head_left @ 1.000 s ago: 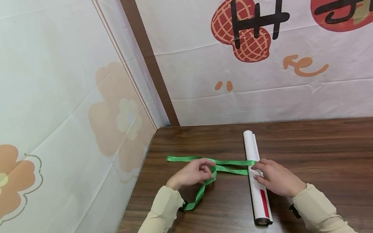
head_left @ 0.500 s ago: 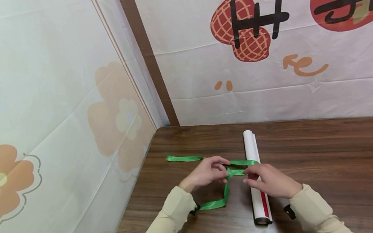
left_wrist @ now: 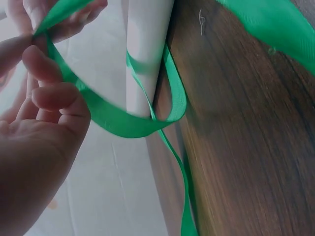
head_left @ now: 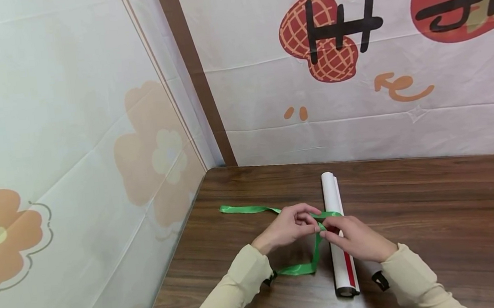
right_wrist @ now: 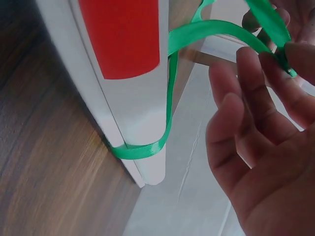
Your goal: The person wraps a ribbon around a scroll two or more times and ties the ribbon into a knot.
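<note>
A white paper roll [head_left: 331, 193] with a red patch [right_wrist: 123, 39] and a dark end lies lengthwise on the table. Green ribbon [right_wrist: 140, 151] passes around it, and one tail [head_left: 246, 209] stretches out to the left. Just left of the roll, my left hand [head_left: 288, 227] pinches the ribbon between thumb and fingers. My right hand [head_left: 361, 238] reaches across the roll and pinches the ribbon at nearly the same spot, fingertips close to those of the left. A raised loop of ribbon [left_wrist: 118, 118] curves from the fingers back toward the roll in the left wrist view.
The brown wooden table [head_left: 437, 204] meets a printed cloth backdrop [head_left: 246, 99] behind and another cloth [head_left: 67, 117] at the left. Another stretch of ribbon [head_left: 299, 269] hangs down near my left wrist.
My left hand has moved right, toward the roll, bringing ribbon with it. My right hand has shifted slightly left off the roll's top and now pinches the ribbon beside the left fingers.
</note>
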A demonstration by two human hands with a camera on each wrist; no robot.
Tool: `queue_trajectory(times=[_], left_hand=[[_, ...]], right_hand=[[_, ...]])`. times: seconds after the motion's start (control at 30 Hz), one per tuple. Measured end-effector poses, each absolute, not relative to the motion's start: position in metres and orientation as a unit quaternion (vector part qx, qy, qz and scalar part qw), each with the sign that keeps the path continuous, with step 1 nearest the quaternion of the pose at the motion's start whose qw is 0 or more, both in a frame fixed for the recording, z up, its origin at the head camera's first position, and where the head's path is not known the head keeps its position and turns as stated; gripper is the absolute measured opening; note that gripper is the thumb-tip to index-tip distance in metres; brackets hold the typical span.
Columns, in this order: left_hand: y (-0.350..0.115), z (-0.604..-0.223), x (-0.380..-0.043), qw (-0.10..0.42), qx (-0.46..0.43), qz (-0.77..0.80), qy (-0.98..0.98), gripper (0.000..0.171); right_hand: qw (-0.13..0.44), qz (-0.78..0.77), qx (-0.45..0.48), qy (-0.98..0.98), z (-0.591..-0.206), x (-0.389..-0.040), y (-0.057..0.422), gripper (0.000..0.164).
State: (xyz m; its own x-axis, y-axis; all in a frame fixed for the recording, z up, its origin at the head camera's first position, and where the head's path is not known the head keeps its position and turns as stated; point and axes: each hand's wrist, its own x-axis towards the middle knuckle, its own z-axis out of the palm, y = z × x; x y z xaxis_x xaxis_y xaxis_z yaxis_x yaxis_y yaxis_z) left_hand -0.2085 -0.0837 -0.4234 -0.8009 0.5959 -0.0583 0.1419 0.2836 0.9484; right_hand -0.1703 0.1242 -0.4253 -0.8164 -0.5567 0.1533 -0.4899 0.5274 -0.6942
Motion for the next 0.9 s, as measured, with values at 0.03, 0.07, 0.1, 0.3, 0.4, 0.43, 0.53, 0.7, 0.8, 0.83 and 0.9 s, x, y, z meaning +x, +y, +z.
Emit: queue_trajectory(times=[0.03, 0.07, 0.1, 0.3, 0.4, 0.43, 0.53, 0.7, 0.8, 0.83, 0.9], left_hand=[[-0.084, -0.423, -0.209, 0.207, 0.237, 0.549, 0.774, 0.035], [-0.084, -0.423, -0.209, 0.208, 0.236, 0.549, 0.775, 0.034], [-0.084, -0.422, -0.209, 0.207, 0.234, 0.549, 0.775, 0.034], [-0.094, -0.424, -0.214, 0.156, 0.228, 0.498, 0.822, 0.029], [-0.102, -0.428, -0.215, 0.098, 0.235, 0.403, 0.879, 0.025], [-0.104, -0.429, -0.215, 0.081, 0.234, 0.365, 0.897, 0.025], [-0.110, -0.434, -0.216, 0.049, 0.234, 0.259, 0.936, 0.026], [-0.116, -0.444, -0.218, 0.054, 0.243, 0.143, 0.958, 0.031], [-0.118, -0.449, -0.219, 0.074, 0.242, 0.110, 0.961, 0.034], [-0.119, -0.450, -0.219, 0.081, 0.238, 0.105, 0.962, 0.035], [-0.120, -0.451, -0.220, 0.089, 0.229, 0.098, 0.964, 0.036]], right_hand=[[0.041, -0.382, -0.299, 0.873, -0.425, -0.171, 0.125, 0.012], [0.041, -0.382, -0.297, 0.874, -0.425, -0.171, 0.125, 0.012], [0.042, -0.383, -0.295, 0.874, -0.425, -0.172, 0.126, 0.011], [0.047, -0.384, -0.273, 0.881, -0.426, -0.174, 0.136, 0.009], [0.050, -0.382, -0.261, 0.885, -0.427, -0.175, 0.144, 0.009], [0.053, -0.382, -0.258, 0.886, -0.428, -0.175, 0.147, 0.009], [0.061, -0.378, -0.255, 0.888, -0.431, -0.177, 0.155, 0.009], [0.067, -0.380, -0.244, 0.890, -0.437, -0.181, 0.167, 0.010], [0.064, -0.381, -0.229, 0.893, -0.439, -0.183, 0.173, 0.010], [0.063, -0.380, -0.224, 0.895, -0.438, -0.184, 0.175, 0.010], [0.062, -0.376, -0.213, 0.900, -0.438, -0.186, 0.180, 0.009]])
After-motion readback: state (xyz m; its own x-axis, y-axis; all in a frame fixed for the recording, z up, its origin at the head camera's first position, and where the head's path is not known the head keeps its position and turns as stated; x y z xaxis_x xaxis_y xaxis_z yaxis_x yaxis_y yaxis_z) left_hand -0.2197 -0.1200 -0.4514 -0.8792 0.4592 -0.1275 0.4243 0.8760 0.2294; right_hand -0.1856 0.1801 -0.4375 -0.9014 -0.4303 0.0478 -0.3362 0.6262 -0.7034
